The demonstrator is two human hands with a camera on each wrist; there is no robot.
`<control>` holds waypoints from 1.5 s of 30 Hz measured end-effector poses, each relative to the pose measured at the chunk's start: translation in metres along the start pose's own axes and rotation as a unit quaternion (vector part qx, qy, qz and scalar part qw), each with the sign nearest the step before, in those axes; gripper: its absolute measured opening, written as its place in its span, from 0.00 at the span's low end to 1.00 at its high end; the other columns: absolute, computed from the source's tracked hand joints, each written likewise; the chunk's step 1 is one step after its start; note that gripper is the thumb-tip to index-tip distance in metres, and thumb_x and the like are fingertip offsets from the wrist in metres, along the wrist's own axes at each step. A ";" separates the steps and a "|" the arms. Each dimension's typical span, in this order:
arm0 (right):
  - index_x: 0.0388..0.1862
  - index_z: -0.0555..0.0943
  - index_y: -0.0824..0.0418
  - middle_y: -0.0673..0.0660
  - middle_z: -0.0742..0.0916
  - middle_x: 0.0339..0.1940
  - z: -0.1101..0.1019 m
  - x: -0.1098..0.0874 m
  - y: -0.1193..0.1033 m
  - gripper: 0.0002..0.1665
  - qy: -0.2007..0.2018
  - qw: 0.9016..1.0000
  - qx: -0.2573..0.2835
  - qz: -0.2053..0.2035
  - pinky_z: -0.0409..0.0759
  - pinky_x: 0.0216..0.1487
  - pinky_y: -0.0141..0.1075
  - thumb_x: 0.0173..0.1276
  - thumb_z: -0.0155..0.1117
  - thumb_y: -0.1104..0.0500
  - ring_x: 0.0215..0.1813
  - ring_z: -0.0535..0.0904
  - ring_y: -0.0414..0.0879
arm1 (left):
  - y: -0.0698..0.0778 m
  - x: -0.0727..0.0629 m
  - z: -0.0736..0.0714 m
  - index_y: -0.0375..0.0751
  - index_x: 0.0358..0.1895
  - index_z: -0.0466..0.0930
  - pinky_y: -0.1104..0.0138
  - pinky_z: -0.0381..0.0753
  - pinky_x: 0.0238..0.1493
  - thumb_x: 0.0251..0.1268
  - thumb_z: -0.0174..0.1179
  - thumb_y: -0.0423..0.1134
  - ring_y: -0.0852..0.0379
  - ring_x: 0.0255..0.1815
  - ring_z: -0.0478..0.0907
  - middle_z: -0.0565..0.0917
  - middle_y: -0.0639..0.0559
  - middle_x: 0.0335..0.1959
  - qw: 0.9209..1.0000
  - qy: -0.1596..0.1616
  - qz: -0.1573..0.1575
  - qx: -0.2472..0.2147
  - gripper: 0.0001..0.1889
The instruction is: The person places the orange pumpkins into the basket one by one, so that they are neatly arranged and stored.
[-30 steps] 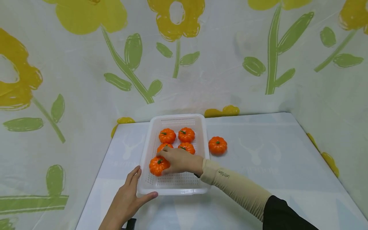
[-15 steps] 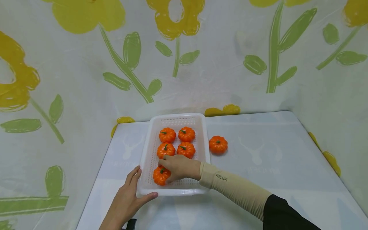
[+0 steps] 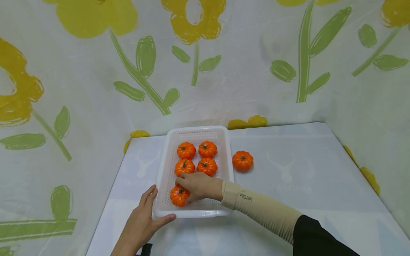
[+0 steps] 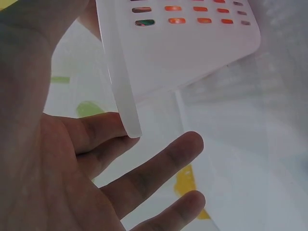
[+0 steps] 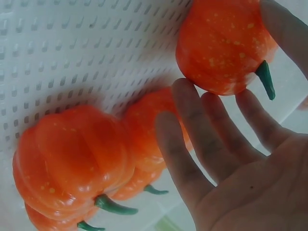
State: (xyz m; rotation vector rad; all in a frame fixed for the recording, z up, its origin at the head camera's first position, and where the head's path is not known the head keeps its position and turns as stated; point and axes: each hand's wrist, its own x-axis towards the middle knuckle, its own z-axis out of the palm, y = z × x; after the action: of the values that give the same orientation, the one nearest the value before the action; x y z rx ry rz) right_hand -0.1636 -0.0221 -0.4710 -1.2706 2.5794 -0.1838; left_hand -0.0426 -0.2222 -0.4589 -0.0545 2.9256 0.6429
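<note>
A white plastic basket (image 3: 205,214) stands on the table with small orange toy pumpkins in it. In its near left part, my right hand (image 3: 200,185) holds one pumpkin (image 3: 178,196) between thumb and fingertips; its green stem shows in the right wrist view. My left hand (image 3: 141,220) lies at the basket's near left corner, thumb along the front rim and fingers extended at the left side. In the left wrist view two fingers touch the basket rim (image 4: 127,113), while the other two point outward past it.
Several more pumpkins sit in the basket behind the right hand, among them a far left pumpkin (image 3: 186,150) and a far right pumpkin (image 3: 208,149). Another pumpkin (image 3: 242,161) lies on the table (image 3: 288,199) just right of the basket. A flower-patterned wall covering (image 3: 237,81) rises behind.
Over the first half second my right hand moved the gripped pumpkin toward the basket's front and slightly right, uncovering the middle pumpkins. Since then it has barely moved. The left hand has stayed in place.
</note>
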 end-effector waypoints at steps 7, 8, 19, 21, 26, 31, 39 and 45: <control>0.67 0.72 0.46 0.47 0.80 0.51 0.000 0.000 -0.002 0.43 0.008 1.000 -0.019 -0.003 0.83 0.53 0.35 0.56 0.78 0.36 0.42 0.77 0.39 | 0.000 -0.001 0.000 0.35 0.79 0.55 0.42 0.77 0.60 0.43 0.59 0.83 0.36 0.65 0.74 0.54 0.44 0.81 1.000 0.003 0.009 0.002 0.68; 0.67 0.72 0.46 0.47 0.80 0.51 0.000 0.000 -0.002 0.44 0.008 1.000 -0.021 -0.003 0.83 0.52 0.35 0.56 0.78 0.35 0.41 0.77 0.39 | 0.000 -0.001 -0.001 0.35 0.79 0.55 0.42 0.77 0.60 0.43 0.59 0.83 0.36 0.65 0.74 0.54 0.44 0.81 1.000 0.003 0.011 0.001 0.67; 0.70 0.71 0.44 0.49 0.80 0.59 0.000 0.000 -0.003 0.46 0.005 1.000 -0.008 0.004 0.84 0.54 0.38 0.56 0.77 0.35 0.44 0.80 0.41 | 0.000 -0.003 -0.002 0.36 0.79 0.55 0.42 0.77 0.60 0.44 0.58 0.83 0.37 0.64 0.75 0.54 0.45 0.81 1.000 0.001 0.020 -0.003 0.66; 0.70 0.71 0.44 0.49 0.80 0.60 0.000 0.000 -0.003 0.46 0.006 1.000 -0.009 0.004 0.83 0.56 0.39 0.56 0.77 0.34 0.45 0.80 0.41 | 0.000 -0.003 -0.002 0.36 0.79 0.55 0.42 0.78 0.60 0.44 0.58 0.83 0.37 0.64 0.76 0.54 0.45 0.81 1.000 0.002 0.020 -0.002 0.66; 0.71 0.71 0.44 0.49 0.80 0.61 -0.002 -0.002 -0.003 0.46 0.010 1.000 -0.005 0.004 0.82 0.58 0.40 0.56 0.77 0.34 0.49 0.80 0.42 | -0.001 -0.003 -0.002 0.35 0.79 0.56 0.42 0.78 0.60 0.44 0.58 0.83 0.37 0.63 0.76 0.54 0.45 0.81 1.000 0.003 0.020 0.001 0.66; 0.72 0.71 0.45 0.49 0.79 0.62 -0.011 -0.007 -0.003 0.45 0.025 1.000 0.019 0.004 0.83 0.52 0.37 0.58 0.77 0.37 0.46 0.80 0.42 | -0.001 -0.004 -0.002 0.35 0.79 0.56 0.42 0.77 0.60 0.44 0.58 0.83 0.37 0.63 0.76 0.55 0.45 0.80 1.000 0.003 0.023 0.001 0.66; 0.73 0.71 0.46 0.49 0.78 0.67 -0.044 -0.031 0.003 0.43 0.069 0.995 0.074 0.013 0.84 0.53 0.38 0.61 0.75 0.39 0.49 0.81 0.43 | 0.001 -0.003 -0.002 0.36 0.79 0.55 0.42 0.77 0.60 0.44 0.60 0.82 0.37 0.63 0.76 0.54 0.45 0.81 1.000 0.000 0.013 -0.004 0.66; 0.73 0.71 0.47 0.51 0.77 0.68 -0.064 -0.057 0.021 0.41 0.130 0.984 0.121 0.029 0.82 0.57 0.40 0.63 0.75 0.42 0.55 0.80 0.44 | 0.002 -0.003 -0.002 0.37 0.80 0.55 0.41 0.77 0.60 0.42 0.60 0.83 0.36 0.65 0.74 0.54 0.44 0.81 1.000 -0.003 0.003 -0.001 0.67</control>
State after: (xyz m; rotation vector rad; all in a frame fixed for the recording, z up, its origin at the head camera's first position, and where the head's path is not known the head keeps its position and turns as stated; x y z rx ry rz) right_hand -0.1650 0.0356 -0.4045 -1.1484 2.6981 -0.6705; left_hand -0.0403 -0.2210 -0.4564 -0.0448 2.9214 0.6455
